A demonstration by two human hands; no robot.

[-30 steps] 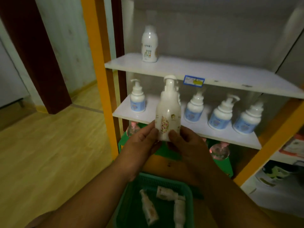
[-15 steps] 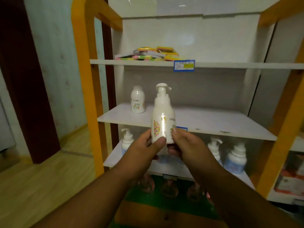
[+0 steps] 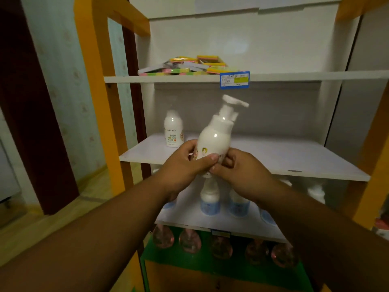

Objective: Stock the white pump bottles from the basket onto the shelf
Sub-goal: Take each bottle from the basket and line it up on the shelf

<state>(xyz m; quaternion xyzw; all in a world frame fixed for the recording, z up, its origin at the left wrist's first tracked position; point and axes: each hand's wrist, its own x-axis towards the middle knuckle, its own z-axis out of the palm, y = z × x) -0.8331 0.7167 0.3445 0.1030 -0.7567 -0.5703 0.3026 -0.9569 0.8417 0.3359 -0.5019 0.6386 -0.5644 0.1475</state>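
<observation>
A white pump bottle [image 3: 214, 138] with a colourful label is held in both hands in front of the white middle shelf [image 3: 294, 159]. It tilts to the right, its pump head pointing up and right. My left hand [image 3: 185, 165] grips its lower left side and my right hand [image 3: 242, 173] grips its base from the right. One more white bottle [image 3: 173, 129] stands upright at the far left of the same shelf. The basket is out of view.
The shelf unit has an orange frame [image 3: 99, 91]. Flat colourful packets [image 3: 189, 66] lie on the top shelf beside a blue price tag [image 3: 234, 80]. Blue-labelled pump bottles [image 3: 210, 199] stand on the shelf below, and pinkish round bottles [image 3: 189, 241] lower down.
The view has risen from the basket to the upper shelves. The bottle went up with both hands to middle-shelf height and now tilts right instead of standing upright.
</observation>
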